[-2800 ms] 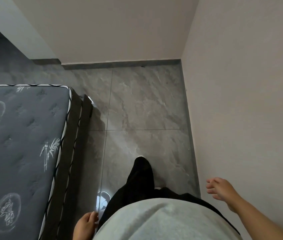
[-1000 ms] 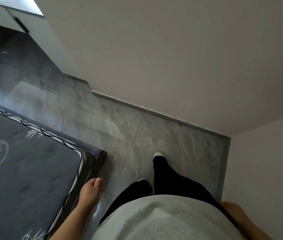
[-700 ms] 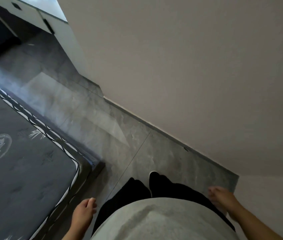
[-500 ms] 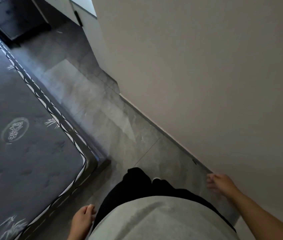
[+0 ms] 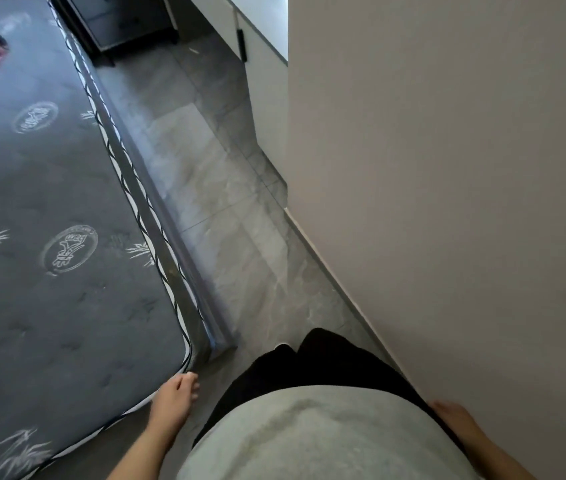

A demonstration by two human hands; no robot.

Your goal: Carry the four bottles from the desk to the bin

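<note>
No bottles in view. Left hand (image 5: 174,400) loosely curled, empty; right hand (image 5: 456,422) relaxed, empty. Bottles probably light, slippery: grip mid-body.

The bare left hand (image 5: 174,398) hangs low beside the hip, palm turned inward, its fingers (image 5: 189,384) loosely curled together and holding nothing. The bare right hand (image 5: 454,419) hangs at the other side, partly hidden behind the grey-shirted torso, fingers relaxed and empty. Both forearms are bare and angle downward.
</note>
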